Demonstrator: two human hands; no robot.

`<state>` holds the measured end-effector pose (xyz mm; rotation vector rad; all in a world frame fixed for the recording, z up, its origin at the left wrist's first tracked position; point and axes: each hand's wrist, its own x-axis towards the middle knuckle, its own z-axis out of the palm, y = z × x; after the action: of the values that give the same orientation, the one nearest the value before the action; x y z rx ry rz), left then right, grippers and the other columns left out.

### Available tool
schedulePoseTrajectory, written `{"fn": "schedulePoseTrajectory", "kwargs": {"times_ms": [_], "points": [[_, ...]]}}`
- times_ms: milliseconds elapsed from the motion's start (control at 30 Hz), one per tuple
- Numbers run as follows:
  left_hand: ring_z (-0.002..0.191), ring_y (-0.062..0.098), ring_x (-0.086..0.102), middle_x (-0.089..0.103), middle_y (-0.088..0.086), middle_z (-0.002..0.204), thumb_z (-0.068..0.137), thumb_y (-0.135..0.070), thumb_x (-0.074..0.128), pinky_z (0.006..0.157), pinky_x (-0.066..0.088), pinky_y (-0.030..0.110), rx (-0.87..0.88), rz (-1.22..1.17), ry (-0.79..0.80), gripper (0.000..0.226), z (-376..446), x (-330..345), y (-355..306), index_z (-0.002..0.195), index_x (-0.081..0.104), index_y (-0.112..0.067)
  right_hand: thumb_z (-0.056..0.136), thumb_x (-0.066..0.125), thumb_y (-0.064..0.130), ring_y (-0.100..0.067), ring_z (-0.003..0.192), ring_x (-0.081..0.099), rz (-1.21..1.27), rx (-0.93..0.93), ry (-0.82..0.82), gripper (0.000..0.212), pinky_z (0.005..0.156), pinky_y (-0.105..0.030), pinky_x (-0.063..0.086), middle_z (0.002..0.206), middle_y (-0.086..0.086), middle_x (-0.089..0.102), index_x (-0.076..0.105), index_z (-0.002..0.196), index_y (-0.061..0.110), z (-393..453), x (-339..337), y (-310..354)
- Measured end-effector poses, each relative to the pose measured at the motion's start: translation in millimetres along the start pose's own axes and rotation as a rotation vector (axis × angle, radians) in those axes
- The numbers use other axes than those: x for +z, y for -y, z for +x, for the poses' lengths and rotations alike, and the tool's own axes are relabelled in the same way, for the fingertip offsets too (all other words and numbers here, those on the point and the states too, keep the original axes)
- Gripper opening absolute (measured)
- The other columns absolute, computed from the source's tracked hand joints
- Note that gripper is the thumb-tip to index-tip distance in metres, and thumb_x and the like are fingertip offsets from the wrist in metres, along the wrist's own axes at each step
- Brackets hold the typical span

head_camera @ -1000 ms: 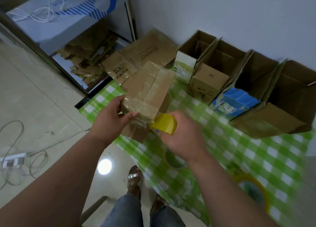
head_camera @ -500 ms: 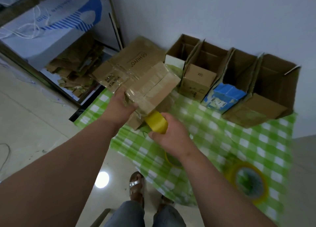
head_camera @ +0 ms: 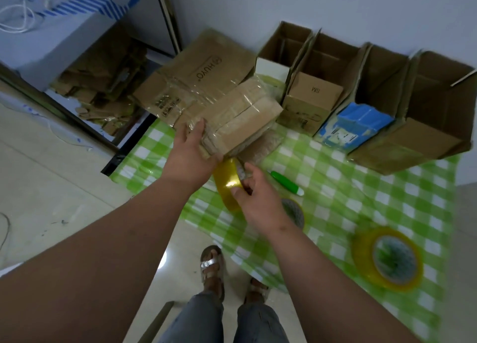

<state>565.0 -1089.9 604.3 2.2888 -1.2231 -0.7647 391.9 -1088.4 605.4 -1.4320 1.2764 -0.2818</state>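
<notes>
Above the checked cloth (head_camera: 361, 187), my left hand (head_camera: 191, 159) grips a glossy, tape-wrapped cardboard box (head_camera: 240, 118). My right hand (head_camera: 258, 198) pinches the yellow tape roll (head_camera: 228, 182)

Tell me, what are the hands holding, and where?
The left hand holds the taped cardboard box by its near end; the right hand pinches the yellow tape roll at its rim.

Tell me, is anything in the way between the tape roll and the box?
No. The right hand holds the tape roll just under the box, which the left hand grips. Nothing visible sits between roll and box. The green tool lies off to the side.
</notes>
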Motion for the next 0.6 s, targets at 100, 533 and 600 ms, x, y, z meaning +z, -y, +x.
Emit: {"fn": "schedulePoseTrajectory", "kwargs": {"times_ms": [100, 533, 600], "points": [[0.142, 0.028, 0.033, 0.002, -0.002, 0.161, 0.087, -0.044, 0.07, 0.107, 0.036, 0.034, 0.022, 0.04, -0.013, 0.087, 3, 1, 3, 0.155, 0.018, -0.035, 0.098, 0.058, 0.028, -0.018, 0.118, 0.058, -0.084, -0.016, 0.028, 0.049, 0.1, -0.033, 0.046, 0.131, -0.002, 0.061, 0.044, 0.144, 0.021, 1, 3, -1], [0.141, 0.03, 0.034, -0.003, -0.001, 0.164, 0.098, -0.038, 0.056, 0.106, 0.036, 0.033, 0.092, -0.006, 0.012, 0.077, 11, 10, 7, 0.158, 0.01, -0.025, 0.1, 0.053, 0.028, -0.016, 0.109, 0.062, 0.045, 0.017, 0.028, 0.037, 0.097, -0.04, 0.05, 0.121, -0.001, 0.065, 0.053, 0.136, 0.018, 7, -2, -4], [0.14, 0.027, 0.038, -0.005, -0.005, 0.165, 0.1, -0.038, 0.053, 0.108, 0.038, 0.036, 0.083, -0.043, 0.012, 0.075, 9, 11, 8, 0.158, 0.007, -0.025, 0.1, 0.053, 0.03, -0.015, 0.104, 0.062, 0.024, 0.016, 0.031, 0.035, 0.091, -0.036, 0.05, 0.115, 0.001, 0.066, 0.055, 0.132, 0.018, 9, -3, -6]]}}
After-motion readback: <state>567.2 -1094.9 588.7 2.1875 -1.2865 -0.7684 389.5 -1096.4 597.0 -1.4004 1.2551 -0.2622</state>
